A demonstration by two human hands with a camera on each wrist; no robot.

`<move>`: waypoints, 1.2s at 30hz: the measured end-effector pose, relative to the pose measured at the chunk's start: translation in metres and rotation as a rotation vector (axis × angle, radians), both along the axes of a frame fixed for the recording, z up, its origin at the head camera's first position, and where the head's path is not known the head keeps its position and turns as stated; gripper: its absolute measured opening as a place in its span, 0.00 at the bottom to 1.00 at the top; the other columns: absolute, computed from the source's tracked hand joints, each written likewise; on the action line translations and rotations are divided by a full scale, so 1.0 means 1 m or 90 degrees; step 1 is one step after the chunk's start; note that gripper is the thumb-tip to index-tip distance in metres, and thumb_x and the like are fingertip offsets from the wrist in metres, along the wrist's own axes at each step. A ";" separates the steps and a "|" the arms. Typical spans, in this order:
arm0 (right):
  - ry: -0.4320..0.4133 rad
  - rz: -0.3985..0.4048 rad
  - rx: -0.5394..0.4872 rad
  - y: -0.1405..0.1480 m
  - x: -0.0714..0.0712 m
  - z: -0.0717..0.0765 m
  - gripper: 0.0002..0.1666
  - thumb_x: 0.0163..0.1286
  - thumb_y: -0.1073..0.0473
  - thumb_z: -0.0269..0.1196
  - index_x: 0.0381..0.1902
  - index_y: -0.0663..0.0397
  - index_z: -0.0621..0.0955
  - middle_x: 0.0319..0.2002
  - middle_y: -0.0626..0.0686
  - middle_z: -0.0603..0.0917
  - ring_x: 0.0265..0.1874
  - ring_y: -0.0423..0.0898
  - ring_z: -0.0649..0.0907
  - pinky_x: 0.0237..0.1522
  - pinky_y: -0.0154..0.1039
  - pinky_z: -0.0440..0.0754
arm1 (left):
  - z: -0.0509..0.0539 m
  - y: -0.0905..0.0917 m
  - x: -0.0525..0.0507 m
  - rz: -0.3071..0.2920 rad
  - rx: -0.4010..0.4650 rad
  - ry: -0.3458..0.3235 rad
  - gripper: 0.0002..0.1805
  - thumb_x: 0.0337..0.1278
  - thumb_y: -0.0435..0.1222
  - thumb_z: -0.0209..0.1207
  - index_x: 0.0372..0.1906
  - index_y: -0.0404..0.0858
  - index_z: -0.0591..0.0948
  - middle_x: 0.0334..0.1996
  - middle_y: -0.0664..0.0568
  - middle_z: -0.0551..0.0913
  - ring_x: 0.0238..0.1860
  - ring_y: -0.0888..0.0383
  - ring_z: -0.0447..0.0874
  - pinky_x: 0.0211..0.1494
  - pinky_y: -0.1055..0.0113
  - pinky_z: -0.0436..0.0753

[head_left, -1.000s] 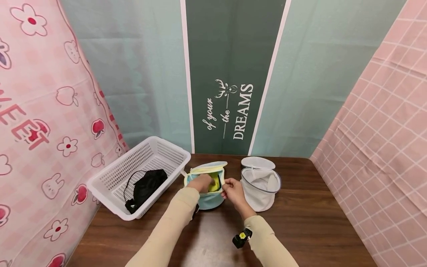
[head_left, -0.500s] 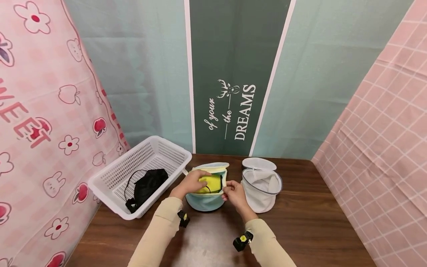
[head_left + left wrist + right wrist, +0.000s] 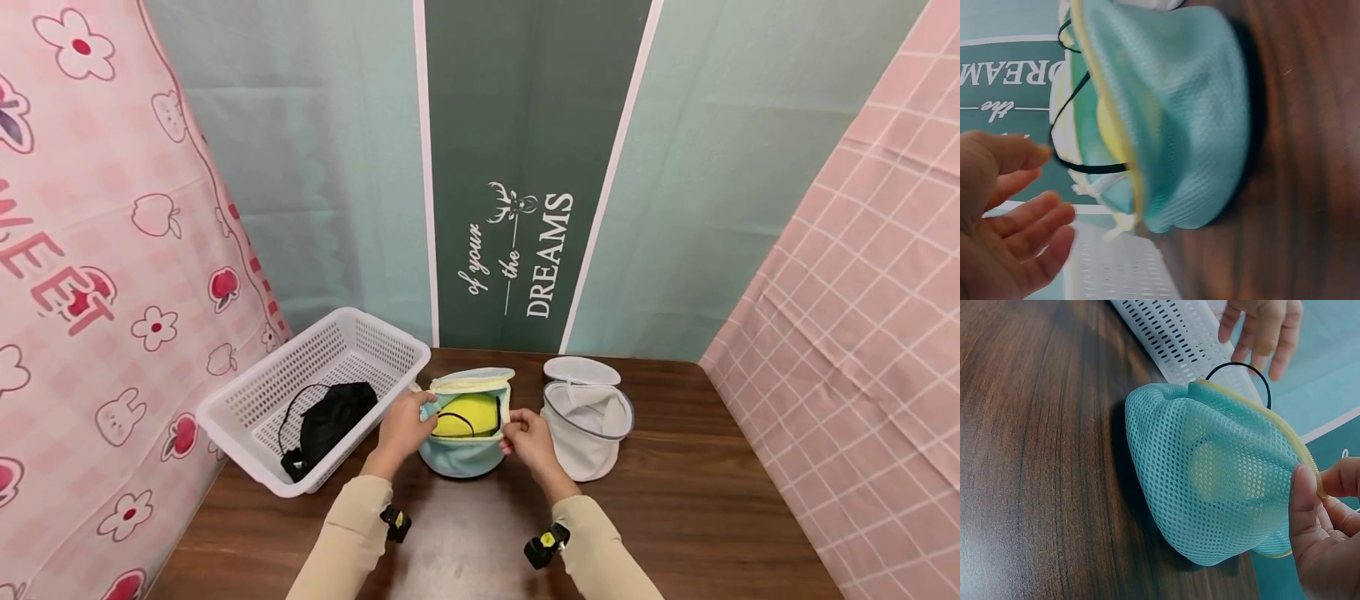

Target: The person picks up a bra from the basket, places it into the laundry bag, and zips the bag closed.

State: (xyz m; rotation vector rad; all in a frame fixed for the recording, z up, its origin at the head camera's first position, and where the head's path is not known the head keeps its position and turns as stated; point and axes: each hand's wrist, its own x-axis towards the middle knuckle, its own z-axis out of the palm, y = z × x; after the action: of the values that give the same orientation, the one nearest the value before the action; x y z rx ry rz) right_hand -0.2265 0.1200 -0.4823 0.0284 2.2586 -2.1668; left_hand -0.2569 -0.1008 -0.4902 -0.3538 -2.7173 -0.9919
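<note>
A light-blue mesh laundry bag (image 3: 461, 460) with a yellow zipper edge stands unzipped on the table, its lid tipped back. A yellow cloth-like item (image 3: 472, 408) with thin black straps lies in it; its kind is unclear. One black strap (image 3: 1094, 169) loops out over the rim. My right hand (image 3: 528, 437) pinches the bag's right rim between thumb and fingers, as the right wrist view confirms with the hand (image 3: 1329, 531) at the zipper. Beside the left rim is my left hand (image 3: 405, 427), fingers loosely spread and close to the strap; contact is unclear.
A white perforated basket (image 3: 390, 340) on the left holds a black strapped item (image 3: 337, 421). To the right stands a white mesh bag (image 3: 581, 446), lid folded back. The wooden table (image 3: 690, 483) is bordered by hanging curtains (image 3: 360, 208).
My left hand has come out of the blue bag and moved left, leaving the yellow item in view inside. My right hand keeps its hold on the rim.
</note>
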 end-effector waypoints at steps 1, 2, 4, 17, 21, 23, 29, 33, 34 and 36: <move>0.000 0.001 0.000 0.000 0.000 0.000 0.14 0.59 0.77 0.53 0.43 0.83 0.71 0.25 0.69 0.79 0.16 0.46 0.80 0.26 0.51 0.81 | -0.003 0.001 0.002 0.025 0.005 0.010 0.12 0.48 0.31 0.63 0.42 0.35 0.83 0.38 0.43 0.80 0.26 0.53 0.75 0.25 0.61 0.73; 0.000 0.001 -0.001 0.001 0.000 0.000 0.14 0.59 0.77 0.53 0.43 0.83 0.71 0.25 0.69 0.79 0.16 0.46 0.80 0.26 0.51 0.81 | -0.005 0.002 0.005 0.050 0.017 0.011 0.11 0.48 0.31 0.63 0.41 0.36 0.83 0.37 0.43 0.80 0.26 0.53 0.75 0.25 0.61 0.73; -0.001 0.000 -0.002 0.001 0.000 -0.001 0.14 0.59 0.77 0.53 0.43 0.83 0.71 0.25 0.68 0.79 0.17 0.47 0.80 0.26 0.51 0.81 | -0.011 0.004 0.009 0.093 0.034 0.015 0.08 0.47 0.32 0.64 0.36 0.37 0.81 0.34 0.45 0.79 0.27 0.53 0.76 0.27 0.59 0.74; -0.003 -0.004 -0.007 0.002 0.000 -0.002 0.15 0.59 0.78 0.53 0.44 0.84 0.71 0.25 0.67 0.80 0.16 0.46 0.80 0.27 0.54 0.81 | -0.027 0.007 0.012 0.176 0.136 -0.174 0.15 0.48 0.33 0.62 0.39 0.29 0.73 0.23 0.48 0.74 0.25 0.52 0.74 0.30 0.57 0.74; -0.004 -0.002 -0.008 0.002 0.000 -0.003 0.15 0.59 0.77 0.53 0.44 0.84 0.71 0.25 0.67 0.80 0.17 0.46 0.80 0.26 0.49 0.81 | -0.031 0.006 0.008 0.189 0.160 -0.194 0.21 0.47 0.33 0.64 0.44 0.27 0.71 0.31 0.41 0.78 0.33 0.46 0.77 0.35 0.54 0.76; -0.006 -0.001 -0.010 0.002 0.000 -0.003 0.15 0.59 0.77 0.53 0.44 0.84 0.71 0.25 0.66 0.80 0.16 0.45 0.80 0.25 0.48 0.81 | -0.034 0.004 0.006 0.195 0.173 -0.200 0.22 0.45 0.32 0.65 0.45 0.26 0.72 0.35 0.39 0.79 0.37 0.44 0.77 0.38 0.53 0.76; -0.006 0.004 -0.012 0.003 -0.001 -0.004 0.14 0.59 0.76 0.54 0.43 0.84 0.71 0.23 0.63 0.80 0.16 0.45 0.79 0.25 0.50 0.81 | -0.041 0.000 0.000 0.202 0.239 -0.243 0.26 0.44 0.32 0.64 0.50 0.25 0.71 0.33 0.41 0.80 0.36 0.48 0.78 0.39 0.56 0.77; -0.015 0.008 -0.013 0.003 0.000 -0.004 0.13 0.59 0.76 0.54 0.43 0.83 0.71 0.23 0.63 0.80 0.16 0.47 0.80 0.26 0.51 0.81 | -0.043 -0.001 -0.002 0.200 0.283 -0.255 0.26 0.40 0.27 0.62 0.50 0.25 0.71 0.23 0.46 0.81 0.24 0.53 0.79 0.30 0.61 0.77; -0.018 0.009 -0.012 0.003 0.000 -0.004 0.13 0.60 0.76 0.55 0.42 0.82 0.72 0.23 0.63 0.80 0.17 0.48 0.80 0.27 0.51 0.81 | -0.043 -0.001 -0.002 0.197 0.293 -0.255 0.26 0.39 0.25 0.61 0.50 0.25 0.71 0.20 0.47 0.80 0.20 0.54 0.79 0.28 0.62 0.76; -0.022 0.010 -0.010 0.004 0.000 -0.003 0.13 0.60 0.76 0.55 0.42 0.82 0.72 0.23 0.63 0.80 0.17 0.49 0.80 0.27 0.52 0.81 | -0.044 0.000 -0.003 0.192 0.309 -0.253 0.26 0.36 0.23 0.59 0.49 0.25 0.72 0.17 0.48 0.79 0.16 0.56 0.77 0.24 0.64 0.75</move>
State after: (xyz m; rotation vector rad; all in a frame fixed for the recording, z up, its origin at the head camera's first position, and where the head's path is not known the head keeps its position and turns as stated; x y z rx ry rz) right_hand -0.2270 0.1236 -0.4855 0.0477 2.2158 -2.1582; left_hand -0.2601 -0.1011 -0.5346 0.3640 -2.6003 -1.7078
